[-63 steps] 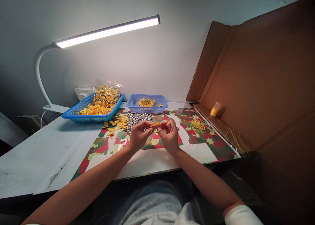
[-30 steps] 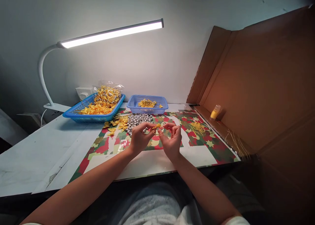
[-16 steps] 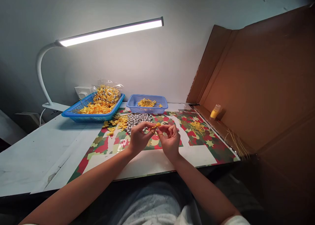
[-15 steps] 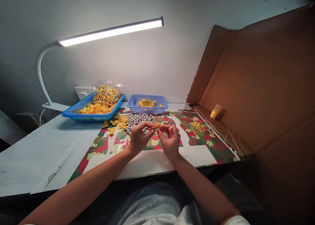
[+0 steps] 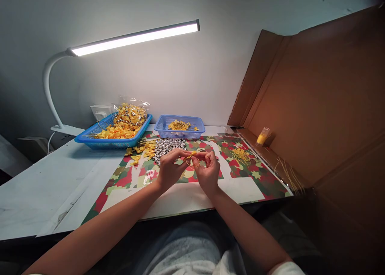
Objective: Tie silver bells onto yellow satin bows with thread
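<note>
Between my two hands is a small yellow bow point(image 5: 193, 153) with a thin yellow cord point(image 5: 192, 166) hanging in a loop beneath it. My left hand point(image 5: 171, 167) is closed, its thumb and fingertips pinching the piece from the left. From the right, the thumb and index finger of my right hand point(image 5: 208, 170) pinch it as well. Fingers partly cover the bow, so its exact shape is hidden. Just behind my left hand lies a pile of silver bells point(image 5: 167, 147), with loose yellow bows point(image 5: 147, 148) to their left.
A blue basket point(image 5: 111, 145) heaped with yellow bows stands back left, and a smaller blue basket point(image 5: 180, 134) sits behind the bells. Yellow cords point(image 5: 241, 156) lie at right, near a yellow-filled bottle point(image 5: 262, 136). Cardboard point(image 5: 315, 98) walls the right side; a lamp point(image 5: 135, 39) hangs above.
My right thumb has moved up closer to the bow, and the cord loop below shows rounder. Both hands stay in nearly the same place.
</note>
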Available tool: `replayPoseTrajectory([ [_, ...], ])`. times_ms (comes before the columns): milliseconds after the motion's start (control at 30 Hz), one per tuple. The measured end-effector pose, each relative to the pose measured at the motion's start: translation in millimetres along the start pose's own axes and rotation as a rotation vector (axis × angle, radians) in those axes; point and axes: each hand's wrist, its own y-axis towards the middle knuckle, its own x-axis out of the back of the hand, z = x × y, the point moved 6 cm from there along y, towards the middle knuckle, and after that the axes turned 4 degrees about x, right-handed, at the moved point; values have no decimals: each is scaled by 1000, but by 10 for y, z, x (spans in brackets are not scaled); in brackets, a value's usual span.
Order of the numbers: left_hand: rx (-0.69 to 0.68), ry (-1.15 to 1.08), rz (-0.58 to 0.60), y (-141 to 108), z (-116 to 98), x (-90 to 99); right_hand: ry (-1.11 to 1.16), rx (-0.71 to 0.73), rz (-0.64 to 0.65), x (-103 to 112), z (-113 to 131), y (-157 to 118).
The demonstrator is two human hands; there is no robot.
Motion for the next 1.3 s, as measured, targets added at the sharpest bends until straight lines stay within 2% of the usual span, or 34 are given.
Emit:
replayPoseTrajectory([
  [333, 36, -63, 19, 0, 29, -15, -49, -33, -26, 14, -70, 5],
  [600, -12, -1, 35, 4, 11, -19, 195, -202, -7, -40, -211, 29],
  [733, -27, 30, 53, -3, 20, -31, 241, -267, -9, -62, -309, 46],
  [867, -24, 23, 70, 2, 18, -41, 264, -295, 45, -102, -362, 48],
  [933, -1, 22, 68, 9, 18, -42, 213, -250, 48, -88, -318, 41],
  [1133, 129, 20, 58, 14, 75, -59, -188, 79, 75, -44, -27, 6],
  [1233, 248, -68, 73, 9, 180, -87, -247, 122, 111, -71, -7, 11],
  [1300, 392, -212, 89, 3, 300, -119, -223, 119, 117, -72, -7, 29],
])
